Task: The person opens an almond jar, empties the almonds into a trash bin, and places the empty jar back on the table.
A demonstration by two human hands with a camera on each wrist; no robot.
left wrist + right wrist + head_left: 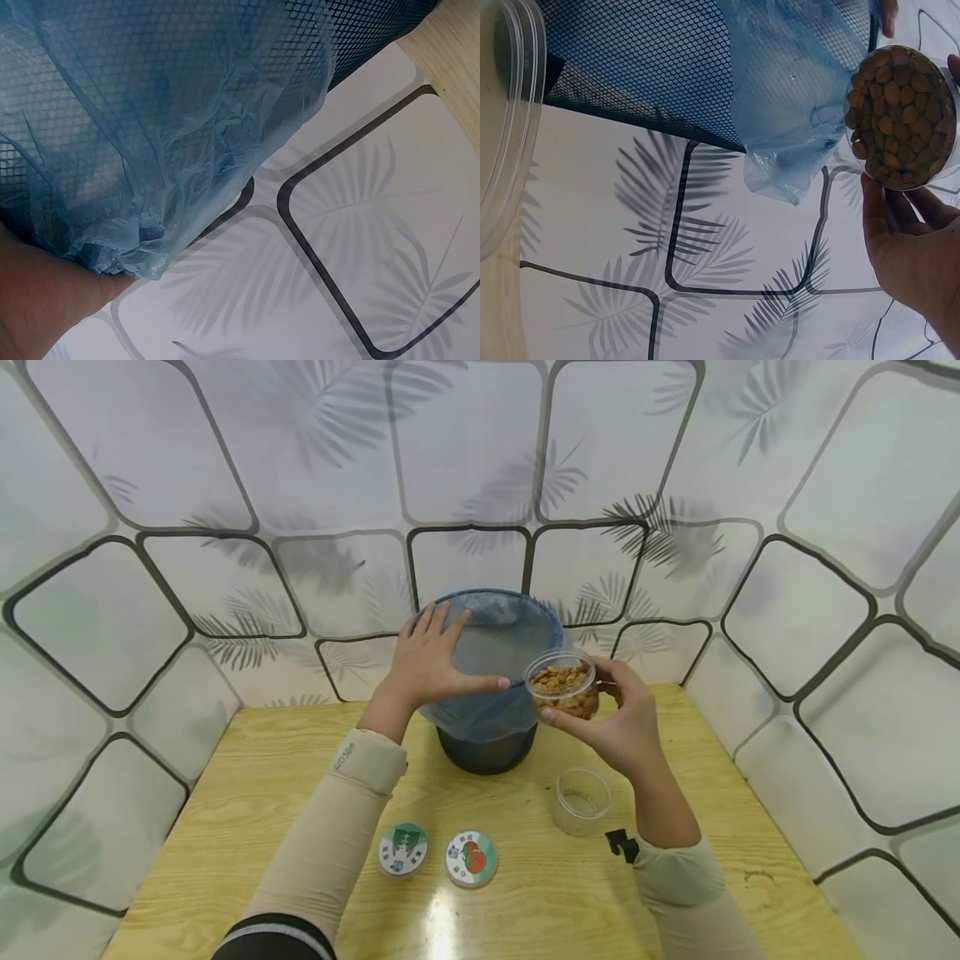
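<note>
My right hand [626, 718] grips a clear round plastic jar [564, 706] partly filled with brown nuts [902, 116], its open mouth toward the bin. The jar is held up at the near right rim of a dark mesh waste bin [487, 756] lined with a blue plastic bag [480, 710]. My left hand [431, 660] lies over the bin's left rim, fingers straight and spread, thumb stretched toward the jar. In the left wrist view part of that hand [52, 289] shows against the crumpled bag edge.
A second clear jar [581, 802], without a lid, stands on the wooden table [300, 810] in front of my right hand. Two round lids lie nearer me: one with a green leafy picture [402, 849], one with tomatoes [471, 858]. Patterned fabric walls [352, 585] surround the table.
</note>
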